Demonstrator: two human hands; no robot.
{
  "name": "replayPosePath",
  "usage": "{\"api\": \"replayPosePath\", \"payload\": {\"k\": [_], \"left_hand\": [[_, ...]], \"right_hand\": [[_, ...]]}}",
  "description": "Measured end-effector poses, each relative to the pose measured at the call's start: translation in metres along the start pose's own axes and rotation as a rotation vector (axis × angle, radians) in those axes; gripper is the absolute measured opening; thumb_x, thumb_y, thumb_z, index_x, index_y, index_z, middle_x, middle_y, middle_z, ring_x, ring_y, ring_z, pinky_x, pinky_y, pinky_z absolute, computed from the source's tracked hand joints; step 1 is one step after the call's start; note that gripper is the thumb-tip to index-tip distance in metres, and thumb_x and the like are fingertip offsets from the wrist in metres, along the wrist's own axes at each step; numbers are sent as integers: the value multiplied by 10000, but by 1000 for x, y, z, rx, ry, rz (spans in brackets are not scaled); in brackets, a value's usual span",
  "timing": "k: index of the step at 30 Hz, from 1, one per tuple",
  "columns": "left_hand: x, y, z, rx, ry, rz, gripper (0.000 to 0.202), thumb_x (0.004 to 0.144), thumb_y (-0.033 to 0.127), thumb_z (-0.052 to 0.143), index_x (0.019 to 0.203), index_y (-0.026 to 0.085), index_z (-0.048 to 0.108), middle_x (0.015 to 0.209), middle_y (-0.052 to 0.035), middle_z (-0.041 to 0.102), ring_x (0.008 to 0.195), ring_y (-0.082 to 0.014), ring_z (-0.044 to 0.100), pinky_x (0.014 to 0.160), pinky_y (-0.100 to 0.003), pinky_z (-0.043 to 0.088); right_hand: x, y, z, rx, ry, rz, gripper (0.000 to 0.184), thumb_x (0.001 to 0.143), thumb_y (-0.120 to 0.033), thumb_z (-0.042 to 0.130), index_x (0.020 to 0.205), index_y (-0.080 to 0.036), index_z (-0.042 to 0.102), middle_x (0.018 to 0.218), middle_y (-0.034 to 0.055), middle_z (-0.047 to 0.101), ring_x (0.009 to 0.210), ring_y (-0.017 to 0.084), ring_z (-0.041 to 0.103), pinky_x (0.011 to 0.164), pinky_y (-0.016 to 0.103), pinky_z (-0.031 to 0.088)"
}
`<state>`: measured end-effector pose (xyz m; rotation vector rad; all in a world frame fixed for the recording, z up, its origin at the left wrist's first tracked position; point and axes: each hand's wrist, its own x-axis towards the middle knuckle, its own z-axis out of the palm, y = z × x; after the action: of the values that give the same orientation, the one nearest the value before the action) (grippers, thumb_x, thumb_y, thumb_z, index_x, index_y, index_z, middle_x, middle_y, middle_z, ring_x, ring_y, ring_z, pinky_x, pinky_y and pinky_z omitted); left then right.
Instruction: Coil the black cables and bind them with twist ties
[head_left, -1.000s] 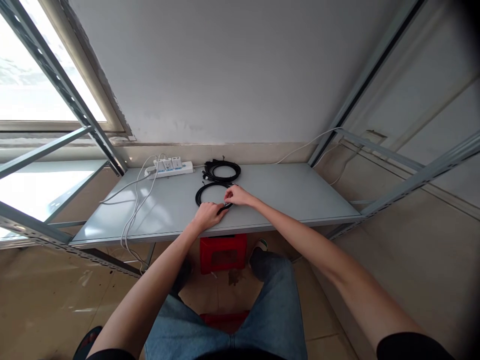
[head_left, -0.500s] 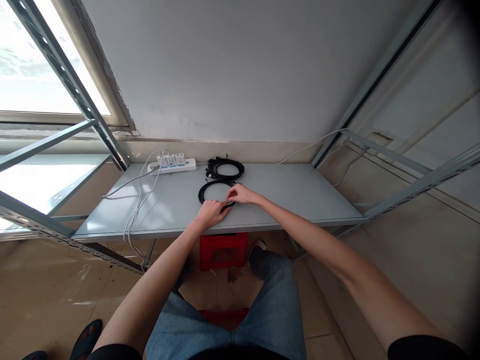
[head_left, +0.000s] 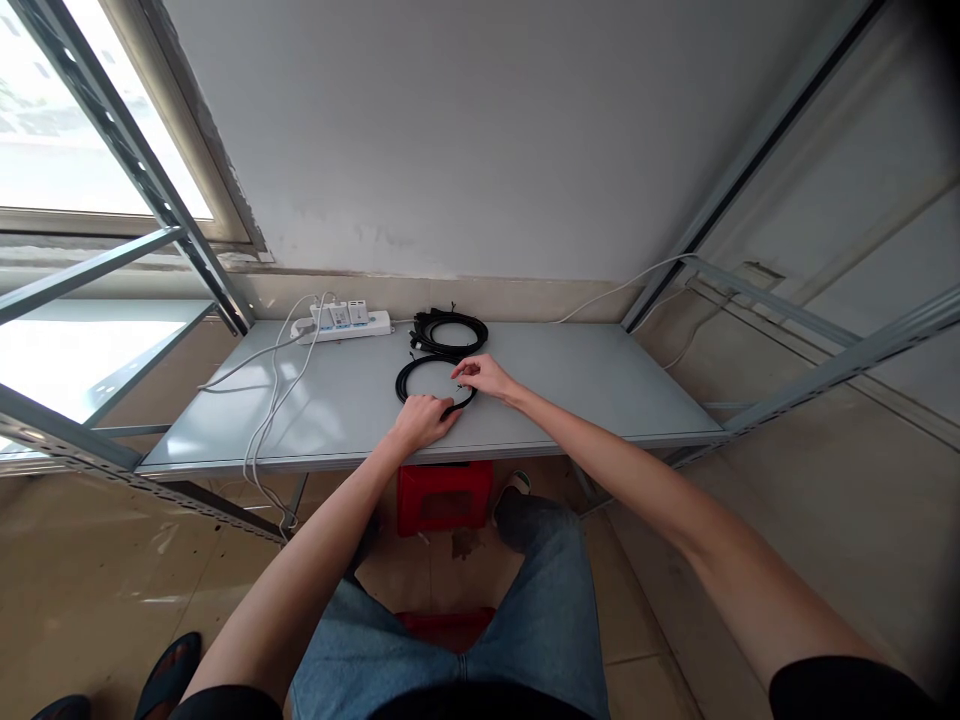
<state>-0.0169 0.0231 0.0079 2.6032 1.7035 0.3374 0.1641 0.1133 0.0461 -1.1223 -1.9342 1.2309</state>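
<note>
A coil of black cable lies on the grey shelf near its front edge. My left hand is closed on the near side of this coil, with the fingers hiding part of it. Just above the coil's right side is my right hand, its fingers bent and thumb and fingertips close together. A tiny dark tip shows under those fingertips, too small to name. Behind, touching or nearly touching the first, lies a second black cable coil, with its connector ends bunched at the left.
A white power strip with plugged-in adapters stands at the back left of the shelf. White cords run from it over the front edge. Metal posts frame both ends. Below is a red stool.
My right hand has lifted slightly up and away from the cable coil, its fingers now a little apart from my left hand. My left hand stays on the coil.
</note>
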Motion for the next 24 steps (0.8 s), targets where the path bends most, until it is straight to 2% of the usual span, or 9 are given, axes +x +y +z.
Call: {"api": "replayPosePath", "payload": {"k": [7, 12, 17, 20, 24], "left_hand": [[0, 0, -2, -6, -8, -1, 550, 1055, 538, 337, 1030, 178, 752, 844, -154, 754, 824, -302, 725, 708, -344, 420], [-1, 0, -1, 2, -5, -4, 558, 1058, 548, 326, 1059, 183, 747, 852, -148, 760, 822, -294, 728, 705, -335, 418], [-1, 1, -4, 13, -23, -11, 552, 1055, 542, 336, 1071, 179, 751, 876, -154, 765, 848, -294, 734, 723, -333, 432], [-1, 2, -4, 6, -33, -20, 555, 1056, 540, 332, 1089, 180, 753, 888, -158, 767, 866, -299, 733, 746, -340, 444], [-1, 2, -3, -1, -31, -17, 551, 1052, 547, 344, 1070, 185, 759, 882, -158, 766, 862, -303, 731, 745, -344, 443]], "right_hand": [[-1, 1, 4, 49, 83, 19, 129, 703, -156, 709, 825, -151, 751, 659, -13, 653, 690, 125, 604, 700, 236, 446], [-7, -1, 7, 141, 62, 72, 181, 731, -189, 737, 907, -149, 731, 658, -6, 662, 667, 135, 645, 607, 222, 401], [-10, -1, 6, 194, 87, 138, 286, 727, -236, 834, 963, -162, 691, 626, -11, 681, 672, 142, 672, 597, 215, 400], [-13, 1, 3, 245, 78, 190, 362, 632, -233, 935, 876, -159, 677, 654, 8, 710, 672, 152, 689, 657, 243, 477], [-18, 1, -1, 209, 66, 216, 315, 581, -224, 975, 718, -153, 701, 641, 33, 712, 671, 160, 677, 746, 293, 543]]}}
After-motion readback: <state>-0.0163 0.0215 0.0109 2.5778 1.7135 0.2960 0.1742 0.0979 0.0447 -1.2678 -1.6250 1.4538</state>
